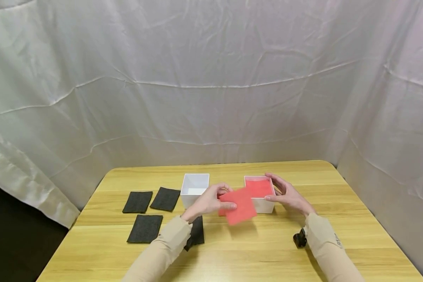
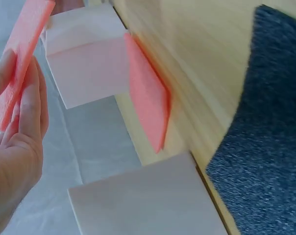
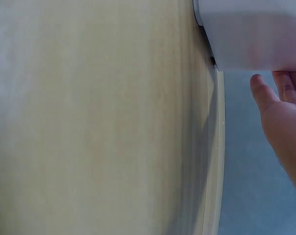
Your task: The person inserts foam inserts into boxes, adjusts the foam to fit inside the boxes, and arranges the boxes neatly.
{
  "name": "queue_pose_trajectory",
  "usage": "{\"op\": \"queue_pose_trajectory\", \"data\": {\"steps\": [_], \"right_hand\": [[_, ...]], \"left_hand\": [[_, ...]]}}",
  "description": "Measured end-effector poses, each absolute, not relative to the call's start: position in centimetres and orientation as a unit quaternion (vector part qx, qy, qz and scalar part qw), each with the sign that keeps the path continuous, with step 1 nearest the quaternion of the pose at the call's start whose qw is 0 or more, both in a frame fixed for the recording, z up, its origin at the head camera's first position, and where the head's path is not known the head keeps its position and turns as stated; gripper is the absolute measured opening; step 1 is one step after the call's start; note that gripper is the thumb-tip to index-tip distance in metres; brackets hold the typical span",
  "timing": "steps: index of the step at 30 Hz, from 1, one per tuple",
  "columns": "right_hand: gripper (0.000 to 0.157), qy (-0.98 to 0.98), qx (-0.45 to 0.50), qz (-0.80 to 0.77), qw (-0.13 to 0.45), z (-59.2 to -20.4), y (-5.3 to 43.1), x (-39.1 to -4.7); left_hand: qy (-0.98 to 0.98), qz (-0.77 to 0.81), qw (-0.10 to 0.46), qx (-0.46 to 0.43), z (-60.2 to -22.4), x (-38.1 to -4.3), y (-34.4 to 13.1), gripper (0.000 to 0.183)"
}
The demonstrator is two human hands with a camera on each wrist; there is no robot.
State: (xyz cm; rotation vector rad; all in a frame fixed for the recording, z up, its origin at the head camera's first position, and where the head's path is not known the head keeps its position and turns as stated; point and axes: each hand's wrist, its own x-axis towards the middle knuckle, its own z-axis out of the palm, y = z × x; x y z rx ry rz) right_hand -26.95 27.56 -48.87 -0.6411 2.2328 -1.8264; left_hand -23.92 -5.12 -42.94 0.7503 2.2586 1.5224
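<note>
My left hand (image 1: 211, 199) pinches a square red cloth (image 1: 242, 209) between thumb and fingers, raised just above the table in front of the right white box (image 1: 263, 206). That box has red cloth (image 1: 259, 188) inside. Around its right side my right hand (image 1: 289, 196) holds the rim, thumb at the front corner and fingers at the back. A second red cloth (image 2: 148, 95) lies on the table between the two boxes; in the head view the raised one mostly hides it. The left white box (image 1: 188, 199) stands open-topped beyond my left wrist, with no cloth visible in it.
Black cloth squares lie at the left: one far left (image 1: 137, 202), one beside the left box (image 1: 165, 198), one nearer (image 1: 145, 228), and one partly under my left forearm (image 1: 196, 233). A small black device (image 1: 299, 239) sits by my right wrist. Grey curtains (image 1: 211, 117) surround the table.
</note>
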Motion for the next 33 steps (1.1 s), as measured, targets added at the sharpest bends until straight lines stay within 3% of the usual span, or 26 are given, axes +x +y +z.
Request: {"op": "queue_pose_trajectory", "data": {"steps": [11, 26, 33], "right_hand": [[0.089, 0.754, -0.205, -0.616, 0.096, -48.8, 27.5, -26.8], [0.090, 0.750, -0.209, -0.621, 0.095, -48.7, 27.3, -26.7], [0.087, 0.756, -0.207, -0.614, 0.094, -48.7, 27.4, -26.7]], "left_hand": [[0.774, 0.584, 0.105, 0.222, -41.8, -24.5, -3.3, 0.028], [0.767, 0.626, 0.024, 0.136, -41.6, -26.1, -0.9, 0.039], [0.771, 0.618, -0.002, 0.150, -41.7, -26.8, 0.0, 0.029]]}}
